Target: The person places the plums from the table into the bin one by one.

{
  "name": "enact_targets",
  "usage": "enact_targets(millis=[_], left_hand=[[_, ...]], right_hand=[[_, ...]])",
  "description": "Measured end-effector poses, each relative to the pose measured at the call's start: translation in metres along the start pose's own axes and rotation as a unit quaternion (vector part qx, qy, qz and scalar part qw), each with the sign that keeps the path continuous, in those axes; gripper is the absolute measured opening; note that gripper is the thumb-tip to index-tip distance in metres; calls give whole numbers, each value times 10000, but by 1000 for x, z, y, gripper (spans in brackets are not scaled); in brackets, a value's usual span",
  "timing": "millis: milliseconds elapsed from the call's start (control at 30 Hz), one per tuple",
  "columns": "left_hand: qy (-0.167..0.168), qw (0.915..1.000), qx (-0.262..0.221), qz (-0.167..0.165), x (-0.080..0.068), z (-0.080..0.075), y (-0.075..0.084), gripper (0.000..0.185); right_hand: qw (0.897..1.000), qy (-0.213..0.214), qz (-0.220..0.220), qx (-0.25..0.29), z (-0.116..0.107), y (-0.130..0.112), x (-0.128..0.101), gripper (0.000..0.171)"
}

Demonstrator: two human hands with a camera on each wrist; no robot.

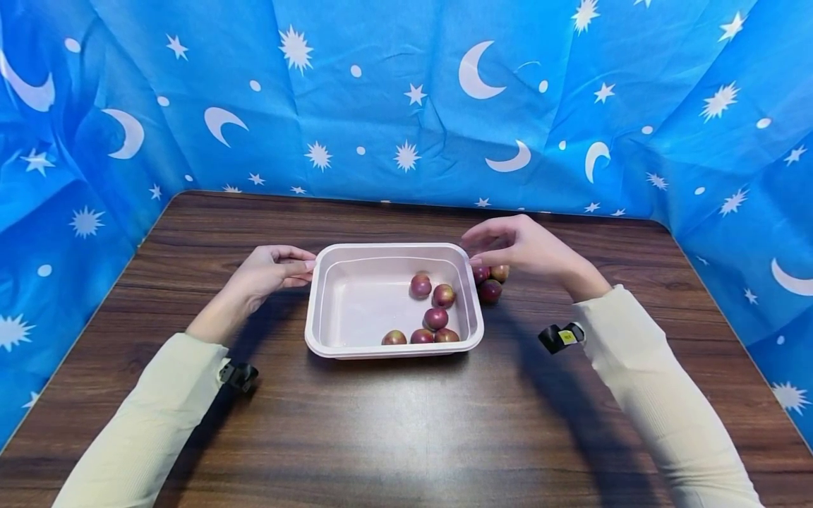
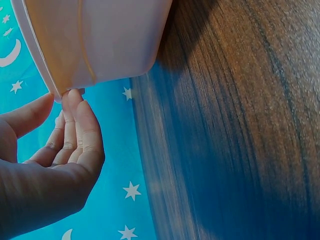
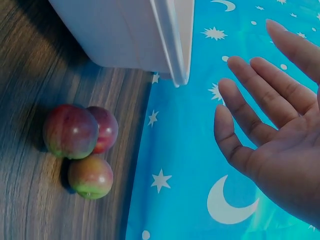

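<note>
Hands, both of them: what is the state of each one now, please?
Left hand: closed, pinching the white tray at its rim.
Right hand: open, holding nothing.

Six plums [image 1: 436, 319] lie in the tub [image 1: 356, 310], toward its right and near edges. Right of it, three other plums [image 1: 490, 291] rest on the table [image 1: 394, 430], nearer its far edge.

Blue cloth [image 1: 381, 106] with white moons [image 1: 469, 72] and stars [image 1: 295, 49] hangs on the far, left and right sides of a brown table [image 1: 381, 451].
</note>
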State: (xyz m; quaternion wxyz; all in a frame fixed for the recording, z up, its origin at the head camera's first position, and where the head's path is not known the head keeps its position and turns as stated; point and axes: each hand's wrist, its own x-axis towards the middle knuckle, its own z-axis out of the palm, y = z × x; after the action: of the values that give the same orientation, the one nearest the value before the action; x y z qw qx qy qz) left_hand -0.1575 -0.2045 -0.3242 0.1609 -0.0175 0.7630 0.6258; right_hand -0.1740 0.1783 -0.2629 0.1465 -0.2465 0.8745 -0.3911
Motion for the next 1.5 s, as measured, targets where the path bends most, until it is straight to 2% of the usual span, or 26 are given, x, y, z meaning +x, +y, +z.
enact_targets(millis=[667, 1167, 1500], left_hand=[[23, 9999, -37, -124, 2, 0, 2, 33], [15, 10000, -62, -48, -1, 0, 0, 33], [-33, 10000, -79, -16, -2, -2, -1, 34]], right_hand=[[9996, 230, 162, -56, -17, 16, -14, 35], [9963, 494, 695, -104, -20, 45, -24, 36], [9937, 535, 980, 23, -19, 54, -28, 38]])
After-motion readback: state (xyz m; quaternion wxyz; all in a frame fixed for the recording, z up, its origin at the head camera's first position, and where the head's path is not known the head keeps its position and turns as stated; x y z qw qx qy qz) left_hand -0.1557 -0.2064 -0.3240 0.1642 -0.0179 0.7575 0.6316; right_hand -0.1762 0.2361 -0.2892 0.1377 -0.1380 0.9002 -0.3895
